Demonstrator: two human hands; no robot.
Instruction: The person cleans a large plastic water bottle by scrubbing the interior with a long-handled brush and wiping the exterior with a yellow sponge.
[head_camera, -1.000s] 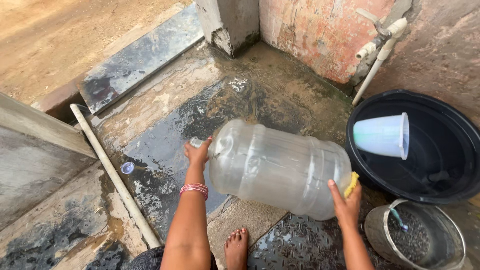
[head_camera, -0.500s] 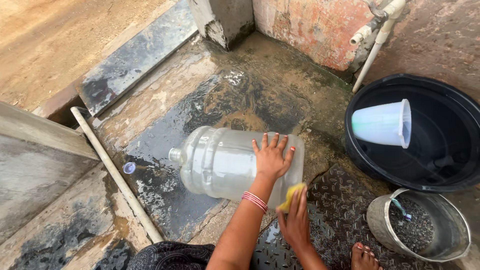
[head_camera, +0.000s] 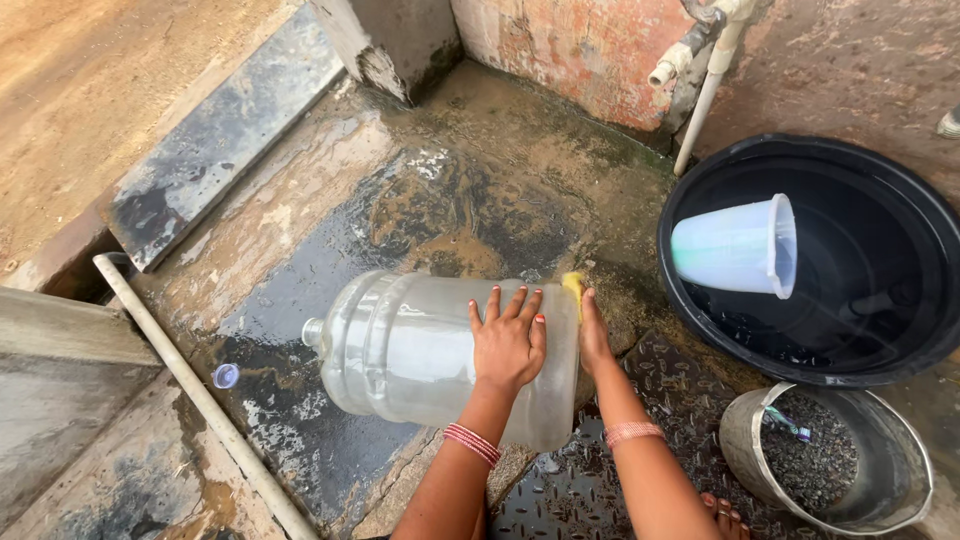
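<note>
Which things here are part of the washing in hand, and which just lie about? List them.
In hand:
- clear water jug, on its side
- left hand, flat on the jug
- right hand, at the jug's base
- yellow sponge

Lying about:
- black tub
- pale plastic mug
- metal bucket
- small cap
- white pipe

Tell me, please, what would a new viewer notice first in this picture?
First comes the big clear water jug, lying on its side on the wet stone floor in the middle. The left hand lies flat on top of it, and the right hand presses a yellow sponge to its base. At the right, a pale plastic mug lies tipped in a wide black tub.
</note>
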